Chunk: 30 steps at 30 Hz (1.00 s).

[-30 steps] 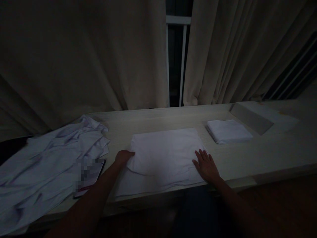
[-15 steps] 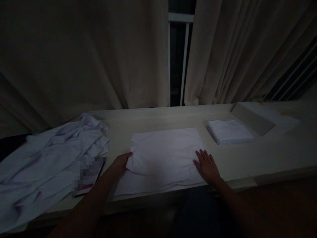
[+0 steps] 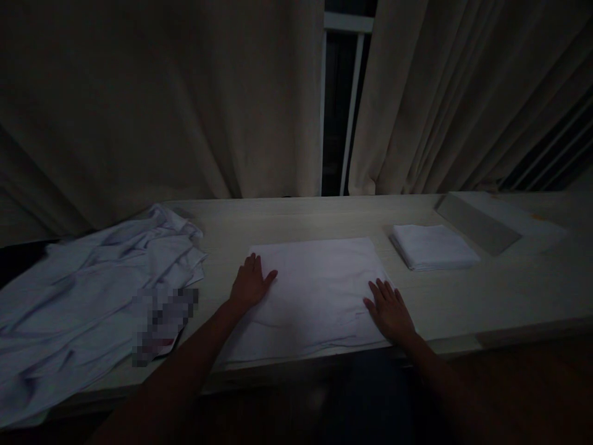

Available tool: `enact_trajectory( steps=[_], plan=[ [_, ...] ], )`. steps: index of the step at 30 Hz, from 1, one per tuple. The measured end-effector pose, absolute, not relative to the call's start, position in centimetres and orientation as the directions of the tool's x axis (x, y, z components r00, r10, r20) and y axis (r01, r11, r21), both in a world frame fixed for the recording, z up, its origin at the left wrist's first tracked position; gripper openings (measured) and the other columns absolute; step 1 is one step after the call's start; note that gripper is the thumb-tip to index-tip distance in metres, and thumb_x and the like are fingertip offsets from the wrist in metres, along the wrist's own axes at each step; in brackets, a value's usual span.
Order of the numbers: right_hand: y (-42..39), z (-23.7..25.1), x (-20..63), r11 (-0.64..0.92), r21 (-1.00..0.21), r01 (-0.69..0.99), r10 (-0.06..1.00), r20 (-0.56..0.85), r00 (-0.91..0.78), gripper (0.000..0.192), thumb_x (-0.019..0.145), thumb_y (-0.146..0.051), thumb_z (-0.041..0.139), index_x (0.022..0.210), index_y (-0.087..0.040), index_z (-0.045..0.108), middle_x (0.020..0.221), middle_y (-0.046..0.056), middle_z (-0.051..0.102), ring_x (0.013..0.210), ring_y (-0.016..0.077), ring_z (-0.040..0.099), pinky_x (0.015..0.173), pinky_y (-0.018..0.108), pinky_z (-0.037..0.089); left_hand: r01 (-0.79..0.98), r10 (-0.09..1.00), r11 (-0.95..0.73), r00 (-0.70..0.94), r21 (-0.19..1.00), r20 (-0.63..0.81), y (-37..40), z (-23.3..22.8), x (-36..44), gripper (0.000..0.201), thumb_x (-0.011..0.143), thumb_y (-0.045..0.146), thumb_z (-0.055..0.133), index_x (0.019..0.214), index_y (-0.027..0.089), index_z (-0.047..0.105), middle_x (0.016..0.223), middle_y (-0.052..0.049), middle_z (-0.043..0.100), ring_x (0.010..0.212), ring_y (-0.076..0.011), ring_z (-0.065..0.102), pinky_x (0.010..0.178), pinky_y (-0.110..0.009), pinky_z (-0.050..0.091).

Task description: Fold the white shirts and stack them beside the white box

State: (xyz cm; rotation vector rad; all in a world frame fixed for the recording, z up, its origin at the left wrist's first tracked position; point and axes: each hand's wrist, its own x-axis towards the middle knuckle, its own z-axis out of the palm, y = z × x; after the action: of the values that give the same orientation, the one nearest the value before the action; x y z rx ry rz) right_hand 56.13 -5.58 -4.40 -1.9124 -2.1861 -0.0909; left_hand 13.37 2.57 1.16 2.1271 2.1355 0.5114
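- Left hand (image 3: 250,284) lies flat, fingers spread, on the left edge of the folded white cloth (image 3: 310,290).
- Right hand (image 3: 388,309) rests flat, fingers apart, on the cloth's right edge.
- Cloth lies between both hands on the table (image 3: 509,290).
- Rumpled white fabric (image 3: 92,290) lies left of the left hand.
- Small folded stack (image 3: 433,246) sits beyond the right hand.

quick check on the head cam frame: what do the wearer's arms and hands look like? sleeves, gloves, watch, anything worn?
Both forearms are bare right to the bottom of the frame: no sleeve edge in view. The left hand and right hand wear no gloves. No watch, band or ring shows at wrists or fingers, though the dim light could hide something small. No cables or markings on either arm.
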Motion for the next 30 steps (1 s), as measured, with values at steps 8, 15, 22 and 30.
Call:
enact_trajectory(
  steps=[8, 15, 22, 30],
  plan=[
    [-5.6, -4.6, 56.2, 0.14, -0.109, 0.984, 0.97, 0.214, -0.114, 0.067, 0.098, -0.061, 0.022, 0.152, -0.021, 0.033, 0.159, 0.01, 0.028, 0.148, 0.0293, 0.018, 0.118, 0.053, 0.014, 0.99, 0.996, 0.011, -0.023, 0.143, 0.085, 2.6, -3.1, 12.0, 0.089, 0.089, 0.064, 0.029, 0.151, 0.001, 0.021, 0.161, -0.022, 0.013, 0.149, -0.0334, 0.011, 0.119, -0.048, 0.012],
    [-5.5, -4.3, 56.0, 0.129, -0.117, 0.985, 0.974, 0.199, -0.104, 0.068, 0.098, -0.061, 0.02, 0.152, -0.021, 0.032, 0.159, 0.009, 0.027, 0.148, 0.0293, 0.016, 0.118, 0.052, 0.013, 0.992, 0.992, 0.01, -0.026, 0.126, 0.125, 4.9, -0.9, 11.9, 0.088, 0.087, 0.068, 0.028, 0.146, 0.002, 0.034, 0.157, -0.024, 0.025, 0.147, -0.0342, 0.02, 0.118, -0.046, 0.015],
    [-5.5, -3.6, 55.9, 0.117, -0.122, 0.986, 0.978, 0.186, -0.094, 0.066, 0.099, -0.061, 0.02, 0.153, -0.023, 0.031, 0.16, 0.008, 0.026, 0.148, 0.028, 0.016, 0.118, 0.052, 0.013, 0.996, 0.979, 0.045, -0.061, 0.082, 0.195, 6.9, -2.8, 11.1, 0.094, 0.086, 0.069, 0.025, 0.147, -0.002, 0.028, 0.156, -0.027, 0.025, 0.145, -0.0381, 0.023, 0.115, -0.051, 0.019],
    [-5.4, -3.8, 56.2, 0.139, -0.203, 0.969, 0.974, 0.206, -0.096, 0.066, 0.098, -0.061, 0.024, 0.151, -0.023, 0.033, 0.158, 0.007, 0.029, 0.148, 0.0267, 0.019, 0.119, 0.051, 0.015, 0.985, 0.966, 0.034, -0.076, 0.171, 0.248, 6.2, -2.9, 10.5, 0.084, 0.089, 0.063, 0.024, 0.149, 0.004, 0.027, 0.158, -0.023, 0.023, 0.146, -0.0341, 0.023, 0.116, -0.049, 0.021]
  ],
)
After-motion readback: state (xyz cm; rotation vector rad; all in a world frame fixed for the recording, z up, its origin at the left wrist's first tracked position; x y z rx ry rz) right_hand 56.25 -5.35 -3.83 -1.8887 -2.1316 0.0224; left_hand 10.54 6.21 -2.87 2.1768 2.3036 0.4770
